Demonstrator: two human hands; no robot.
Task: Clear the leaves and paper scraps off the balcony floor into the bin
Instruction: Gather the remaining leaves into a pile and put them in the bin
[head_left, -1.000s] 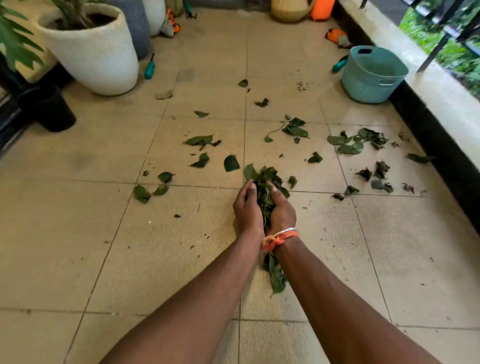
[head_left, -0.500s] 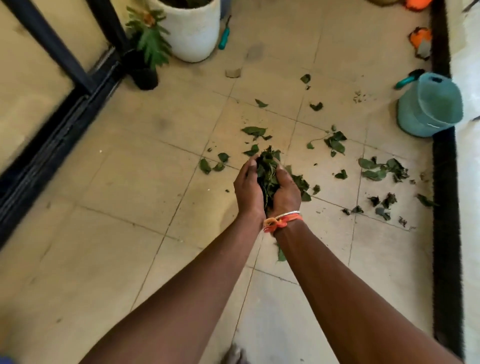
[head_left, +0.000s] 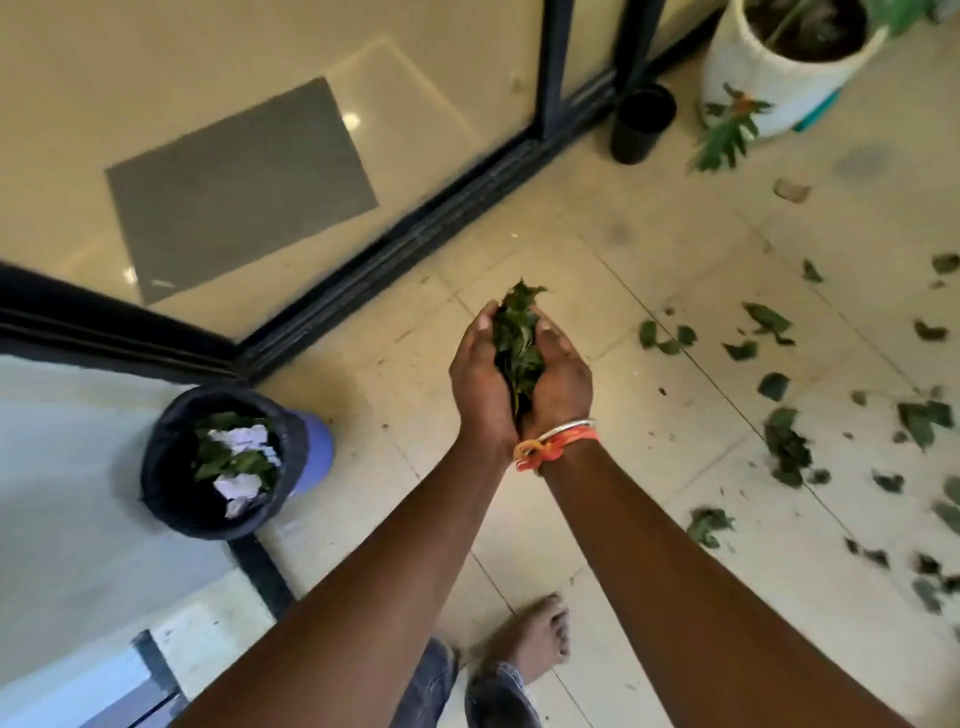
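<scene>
**Head view: a handful of leaves (head_left: 514, 338) was carried cupped between both hands, right of the bin (head_left: 161, 467).**

The left hand (head_left: 480, 374) and right hand (head_left: 563, 379) were pressed together, fingers curled round the handful above the balcony floor (head_left: 649, 249). The bin stood well apart at the near left, with paper scraps (head_left: 241, 441) and greenery inside. The load was judged light, soft and springy, apt to slip through gaps, and best clasped from both sides with the palms closed beneath. Loose leaves (head_left: 787, 447) were scattered at the right.
</scene>
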